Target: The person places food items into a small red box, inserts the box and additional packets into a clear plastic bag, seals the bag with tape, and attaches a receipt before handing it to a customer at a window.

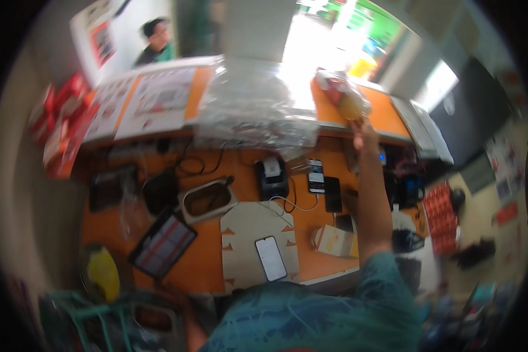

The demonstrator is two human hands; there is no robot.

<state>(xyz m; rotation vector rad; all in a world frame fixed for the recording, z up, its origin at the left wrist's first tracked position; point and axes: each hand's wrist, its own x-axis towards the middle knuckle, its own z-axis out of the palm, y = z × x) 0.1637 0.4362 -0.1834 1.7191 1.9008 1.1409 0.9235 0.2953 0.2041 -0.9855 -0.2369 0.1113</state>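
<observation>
My right arm reaches far forward to the raised orange counter. There my right hand is closed at the near end of a clear plastic bag with red, white and yellowish contents, blurred by motion. My left hand is low at the desk's near edge, just below a tablet with a lit screen; its fingers are smeared and dim. On a pale flat cardboard sheet in front of me lies a phone with a white screen.
Clear plastic sheeting drapes over the counter's middle. On the desk are a small receipt printer, a cabled phone, a metal tray and a yellow-white box. A person is beyond the counter.
</observation>
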